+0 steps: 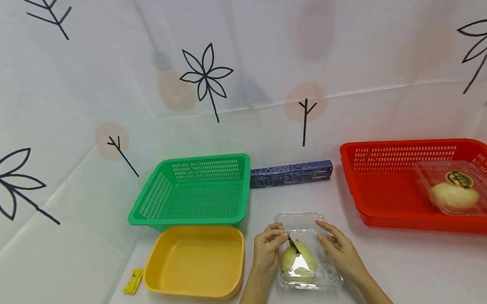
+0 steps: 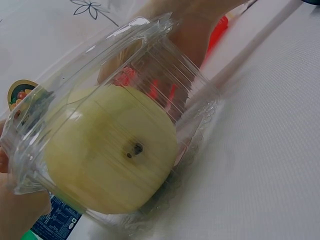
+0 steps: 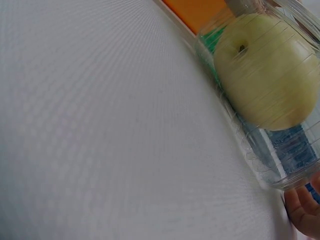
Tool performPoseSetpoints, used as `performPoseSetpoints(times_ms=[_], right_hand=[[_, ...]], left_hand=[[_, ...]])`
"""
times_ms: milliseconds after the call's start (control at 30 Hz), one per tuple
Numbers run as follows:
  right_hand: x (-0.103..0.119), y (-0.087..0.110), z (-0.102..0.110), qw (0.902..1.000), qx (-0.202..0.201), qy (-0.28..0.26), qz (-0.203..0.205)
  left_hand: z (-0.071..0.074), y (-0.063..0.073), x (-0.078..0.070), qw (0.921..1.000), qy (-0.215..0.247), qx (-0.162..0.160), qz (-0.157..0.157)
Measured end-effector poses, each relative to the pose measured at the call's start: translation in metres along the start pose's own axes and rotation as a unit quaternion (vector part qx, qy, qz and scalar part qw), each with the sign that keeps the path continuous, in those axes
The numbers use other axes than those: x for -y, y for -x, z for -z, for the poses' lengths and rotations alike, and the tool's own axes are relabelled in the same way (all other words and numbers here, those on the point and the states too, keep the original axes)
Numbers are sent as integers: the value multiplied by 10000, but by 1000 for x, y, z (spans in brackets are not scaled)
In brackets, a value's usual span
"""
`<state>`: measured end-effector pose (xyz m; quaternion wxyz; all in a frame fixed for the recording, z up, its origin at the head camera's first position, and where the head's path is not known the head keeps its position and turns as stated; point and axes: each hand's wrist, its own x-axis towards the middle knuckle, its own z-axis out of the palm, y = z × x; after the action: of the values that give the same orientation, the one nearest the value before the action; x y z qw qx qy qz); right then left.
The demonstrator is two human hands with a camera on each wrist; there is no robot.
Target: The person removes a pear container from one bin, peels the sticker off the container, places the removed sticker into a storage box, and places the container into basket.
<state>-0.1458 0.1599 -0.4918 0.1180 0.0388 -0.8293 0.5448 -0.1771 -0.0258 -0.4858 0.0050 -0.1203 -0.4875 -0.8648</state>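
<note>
In the head view, a clear plastic clamshell box (image 1: 302, 221) stands at the front middle of the table. Inside it sits a round yellow-green fruit (image 1: 300, 267); its dimpled ends show in both wrist views. My left hand (image 1: 267, 250) pinches a dark sticker (image 1: 294, 245) between thumb and finger, over the lid. The sticker's round face, printed with fruit, appears in the left wrist view at the sticker (image 2: 21, 94). My right hand (image 1: 341, 254) holds the box at its right side, thumb and index finger on the lid. Its fingertips (image 3: 300, 202) lie at the box's edge.
A yellow basin (image 1: 195, 296) is to the left, with a green basket (image 1: 189, 220) behind it. Small yellow packets (image 1: 132, 282) lie beside the basin. A long blue box (image 1: 290, 174) lies at the back. The red basket (image 1: 395, 223) at right holds another boxed fruit (image 1: 455, 196) with a round label.
</note>
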Motion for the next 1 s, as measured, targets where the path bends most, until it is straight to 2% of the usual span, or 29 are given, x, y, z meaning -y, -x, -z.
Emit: performPoseSetpoints(times_ms=[600,667,733,800,833,933,1000], right_hand=[[-1,1,1,9999,80,-101,-14],[0,1,2,9999,58,-133,-12],[1,0,2,9998,37,-176,26],[1,1,3,9998,31,-196,76],[1,1,3,9997,30,-204,92],[-1,3,4,9997,40,-198,108],[-1,4,4,9998,36,-170,129]], left_hand=[[-1,-1,-2,10000,-55,67,16],[-2,-1,-4,9995,-301,75,-7],[-4,-2,-7,9966,-802,157,-54],[-7,-1,-12,9894,-1418,307,-106],[-9,-1,-14,9830,-1785,402,-154],[-16,1,-20,9551,-2851,686,-435],[-22,3,-23,9353,-3396,753,-653]])
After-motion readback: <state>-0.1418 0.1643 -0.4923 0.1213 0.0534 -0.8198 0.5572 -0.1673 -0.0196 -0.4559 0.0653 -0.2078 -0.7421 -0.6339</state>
